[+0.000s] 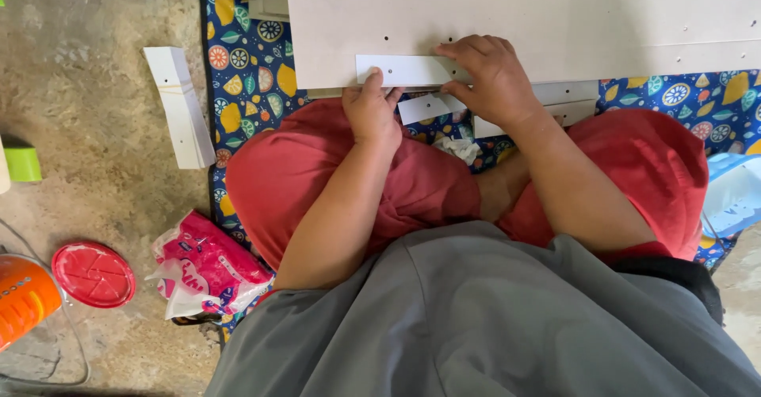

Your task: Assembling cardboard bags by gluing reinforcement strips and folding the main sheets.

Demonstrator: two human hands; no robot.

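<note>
White strip [404, 70] lies on board [555, 17] edge; left hand [371, 112] pinches strip's end, right hand [491, 76] presses it flat, fingers curled. Placement looks underway, more strips [424, 108] loose below.

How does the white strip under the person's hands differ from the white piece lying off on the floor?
The white strip lies flat on the big beige board, pressed by both hands; the folded white piece lies untouched on the concrete floor. The strip runs sideways and looks thin; the folded piece runs up the frame and looks boxy. Both are white with small holes.

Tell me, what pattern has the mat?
Dark blue mat with citrus slices and leaves, in the head view.
</note>
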